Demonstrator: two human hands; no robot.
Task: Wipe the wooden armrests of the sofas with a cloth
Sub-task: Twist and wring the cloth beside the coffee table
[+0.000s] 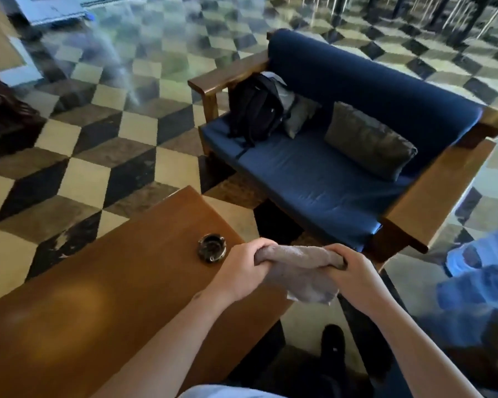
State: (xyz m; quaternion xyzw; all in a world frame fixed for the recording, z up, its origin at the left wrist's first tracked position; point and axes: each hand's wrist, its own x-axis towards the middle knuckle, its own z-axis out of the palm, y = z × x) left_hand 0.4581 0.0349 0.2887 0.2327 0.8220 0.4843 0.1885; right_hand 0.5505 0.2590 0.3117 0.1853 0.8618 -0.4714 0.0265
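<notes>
A grey-beige cloth (302, 268) is bunched between both my hands, in front of me above the corner of the wooden table. My left hand (242, 271) grips its left end and my right hand (354, 271) grips its right end. Ahead stands a blue sofa (322, 179) with a wooden frame. Its near armrest (437, 193) runs along the right, a short way beyond my right hand. Its far armrest (227, 73) is at the sofa's other end.
A long wooden coffee table (107, 297) fills the lower left, with a dark ashtray (212, 247) near its corner. A black backpack (256, 107) and two grey cushions (368, 139) lie on the sofa. Blue fabric (483, 280) sits at the right edge. The floor is checkered tile.
</notes>
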